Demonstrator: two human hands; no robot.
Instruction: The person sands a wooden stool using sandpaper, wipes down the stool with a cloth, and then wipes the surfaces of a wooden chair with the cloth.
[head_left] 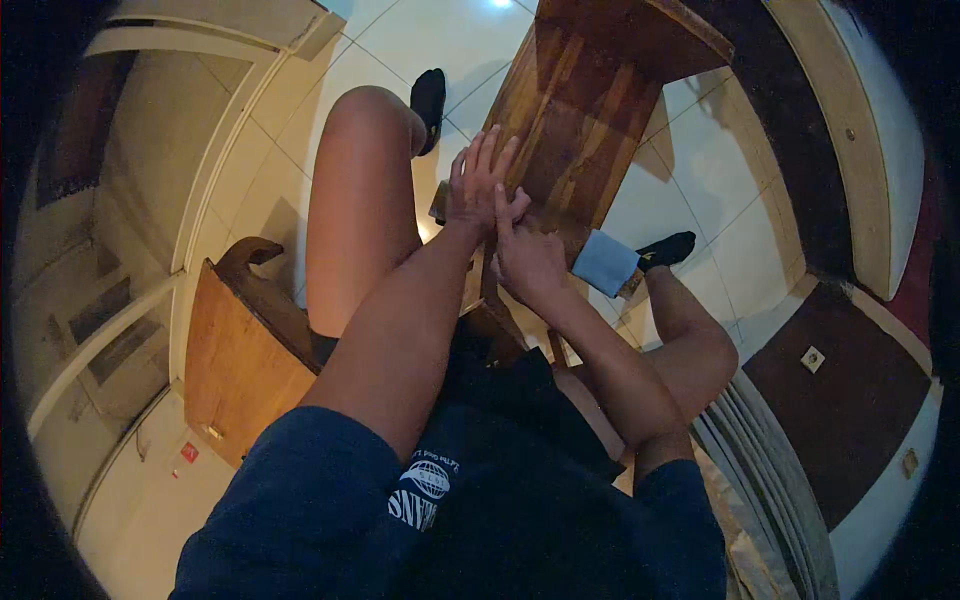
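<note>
Where pale floor tiles (700, 170) spread, wooden furniture (570, 120) stands.

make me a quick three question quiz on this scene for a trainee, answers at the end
1. Which is nearer the light blue item, the left hand or the right hand?
2. True or false: the left hand is gripping the light blue item.
3. Choose one. The socks are: a) white, b) black, c) red.

Key:
1. The right hand.
2. False; the left hand is apart from it, fingers extended.
3. b.
</note>
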